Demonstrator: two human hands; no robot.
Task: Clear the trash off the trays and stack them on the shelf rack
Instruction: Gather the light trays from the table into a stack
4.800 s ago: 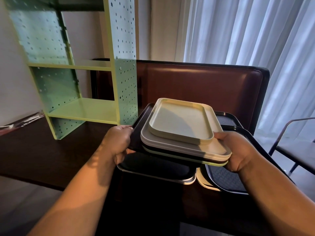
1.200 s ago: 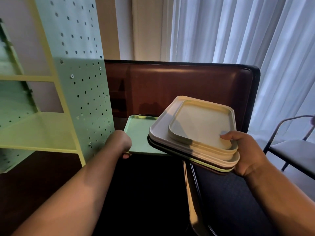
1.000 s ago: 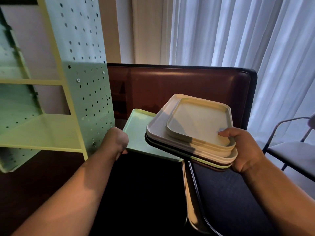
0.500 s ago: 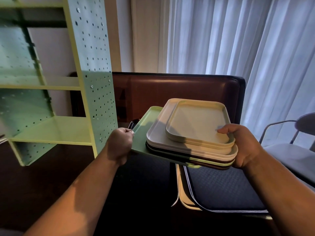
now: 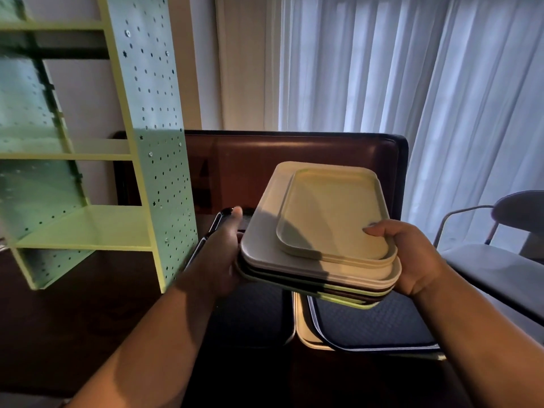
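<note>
I hold a stack of several trays (image 5: 297, 251) in the air at the centre of the view, a small cream tray on top, a larger white one under it, then dark and green ones. My left hand (image 5: 219, 254) grips the stack's left edge, thumb up along the rim. My right hand (image 5: 412, 257) grips its right edge, thumb on the top tray. The green perforated shelf rack (image 5: 88, 234) stands on the table to the left, its shelves bare. No trash shows on the trays.
Under the stack, dark textured trays (image 5: 374, 328) and a cream tray (image 5: 300, 325) lie on the dark wooden table (image 5: 73, 334). A brown padded seat back (image 5: 235, 166) runs behind. A grey chair (image 5: 500, 260) stands at right before white curtains.
The green tray that my left hand lifted from beside the rack is now at the bottom of the stack. Both hands now hold the stack, which sits slightly lower and nearer.
</note>
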